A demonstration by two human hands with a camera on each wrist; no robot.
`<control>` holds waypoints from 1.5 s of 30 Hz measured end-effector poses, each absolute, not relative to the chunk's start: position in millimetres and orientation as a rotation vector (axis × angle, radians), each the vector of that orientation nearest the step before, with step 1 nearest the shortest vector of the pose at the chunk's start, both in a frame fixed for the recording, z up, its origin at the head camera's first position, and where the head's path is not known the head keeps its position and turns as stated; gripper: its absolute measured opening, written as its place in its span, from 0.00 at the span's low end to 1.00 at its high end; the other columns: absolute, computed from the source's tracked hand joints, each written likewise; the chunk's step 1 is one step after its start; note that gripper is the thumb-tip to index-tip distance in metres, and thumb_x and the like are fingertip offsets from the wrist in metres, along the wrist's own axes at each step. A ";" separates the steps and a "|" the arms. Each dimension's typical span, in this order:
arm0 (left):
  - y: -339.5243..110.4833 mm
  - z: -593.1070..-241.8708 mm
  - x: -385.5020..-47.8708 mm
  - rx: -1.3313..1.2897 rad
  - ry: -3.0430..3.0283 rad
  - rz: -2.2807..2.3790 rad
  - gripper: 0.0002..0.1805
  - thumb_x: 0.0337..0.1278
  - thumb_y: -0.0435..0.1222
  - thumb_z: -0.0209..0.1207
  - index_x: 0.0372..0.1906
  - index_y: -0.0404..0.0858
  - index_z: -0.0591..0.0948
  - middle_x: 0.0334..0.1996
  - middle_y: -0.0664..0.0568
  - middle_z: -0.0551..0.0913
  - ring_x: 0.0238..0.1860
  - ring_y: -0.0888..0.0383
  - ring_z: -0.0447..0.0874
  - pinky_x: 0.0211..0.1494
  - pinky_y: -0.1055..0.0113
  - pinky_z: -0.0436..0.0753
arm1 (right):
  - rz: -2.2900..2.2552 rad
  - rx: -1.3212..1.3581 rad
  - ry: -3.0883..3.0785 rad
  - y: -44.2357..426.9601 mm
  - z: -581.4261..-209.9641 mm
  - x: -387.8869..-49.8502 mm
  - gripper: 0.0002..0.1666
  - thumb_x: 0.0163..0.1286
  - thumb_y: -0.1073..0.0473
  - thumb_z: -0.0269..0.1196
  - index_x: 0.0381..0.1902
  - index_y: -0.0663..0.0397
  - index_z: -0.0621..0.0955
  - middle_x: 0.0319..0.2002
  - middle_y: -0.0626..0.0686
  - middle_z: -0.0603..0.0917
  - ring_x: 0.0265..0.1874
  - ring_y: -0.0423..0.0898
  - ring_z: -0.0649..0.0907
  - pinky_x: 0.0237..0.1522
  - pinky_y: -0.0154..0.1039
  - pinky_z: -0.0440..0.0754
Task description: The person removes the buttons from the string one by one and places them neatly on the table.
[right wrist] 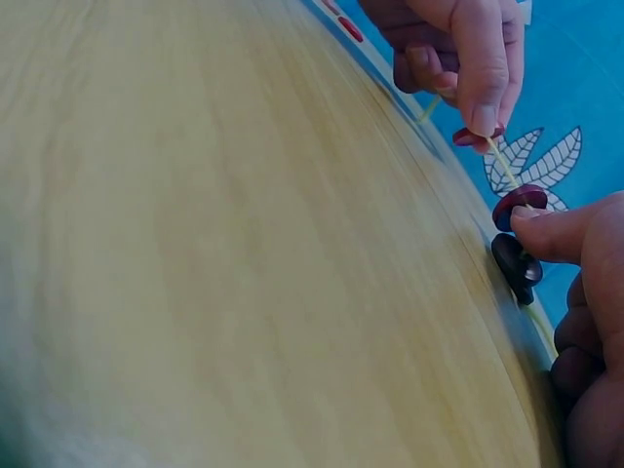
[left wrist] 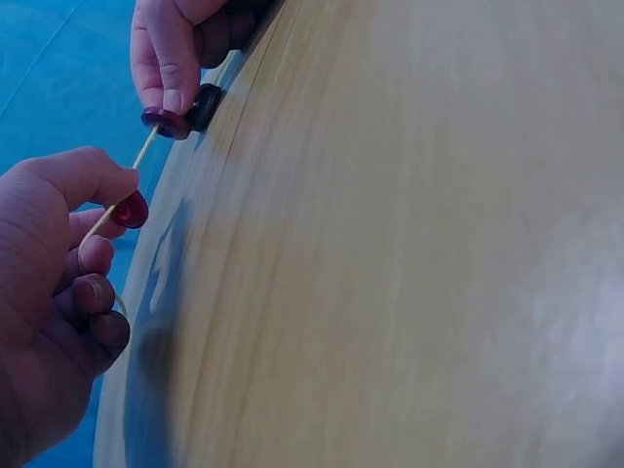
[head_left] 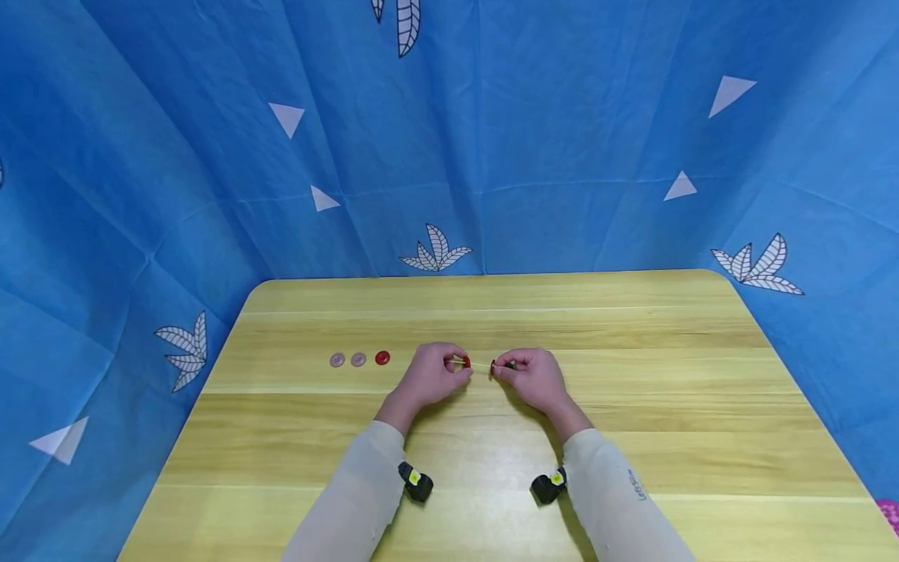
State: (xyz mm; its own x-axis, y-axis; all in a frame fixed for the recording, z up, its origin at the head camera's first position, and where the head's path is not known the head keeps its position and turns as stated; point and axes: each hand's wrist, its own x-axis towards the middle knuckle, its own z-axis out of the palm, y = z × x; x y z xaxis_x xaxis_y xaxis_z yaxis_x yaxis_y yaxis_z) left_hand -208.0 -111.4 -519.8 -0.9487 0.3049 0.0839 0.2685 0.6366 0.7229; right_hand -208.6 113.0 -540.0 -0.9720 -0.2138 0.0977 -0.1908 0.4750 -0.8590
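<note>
My left hand (head_left: pixel 431 373) pinches a red button (left wrist: pixel 131 210) between thumb and finger. A thin pale yellow cord (left wrist: pixel 145 146) runs from that button to my right hand (head_left: pixel 537 380), taut across a short gap. The right hand pinches a dark red button (right wrist: pixel 520 203) that sits on the cord. Right behind it, black buttons (right wrist: pixel 513 261) are strung, partly covered by the thumb. More cord trails below each hand, its ends hidden. Both hands hover close over the table's middle.
Left of the hands, two pale pink buttons (head_left: pixel 358 359) and a red button (head_left: pixel 382 357) lie in a row on the wooden table (head_left: pixel 632 328). A blue patterned curtain (head_left: pixel 562 140) hangs behind the table. Black cameras are strapped on both wrists.
</note>
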 end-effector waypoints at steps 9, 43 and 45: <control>-120.8 -520.7 -206.4 0.441 2.837 1.248 0.11 0.55 0.38 0.71 0.43 0.40 0.86 0.19 0.56 0.74 0.21 0.60 0.71 0.32 0.65 0.75 | -1.562 -0.371 2.676 111.9 -540.2 -208.1 0.04 0.64 0.60 0.71 0.30 0.45 0.90 0.22 0.41 0.83 0.13 0.40 0.63 0.25 0.40 0.67; -151.3 -512.7 -204.0 0.232 2.826 1.326 0.13 0.56 0.37 0.69 0.45 0.39 0.86 0.21 0.52 0.75 0.21 0.57 0.71 0.34 0.62 0.75 | -1.572 -0.361 2.682 111.9 -538.7 -205.0 0.03 0.62 0.61 0.72 0.31 0.46 0.90 0.13 0.44 0.75 0.14 0.40 0.62 0.27 0.38 0.67; -153.1 -512.6 -204.1 0.227 2.832 1.329 0.13 0.56 0.37 0.69 0.45 0.39 0.86 0.20 0.53 0.75 0.21 0.57 0.70 0.34 0.62 0.75 | -1.576 -0.363 2.681 112.0 -538.5 -204.6 0.03 0.62 0.61 0.72 0.30 0.46 0.90 0.12 0.44 0.74 0.13 0.40 0.61 0.26 0.38 0.66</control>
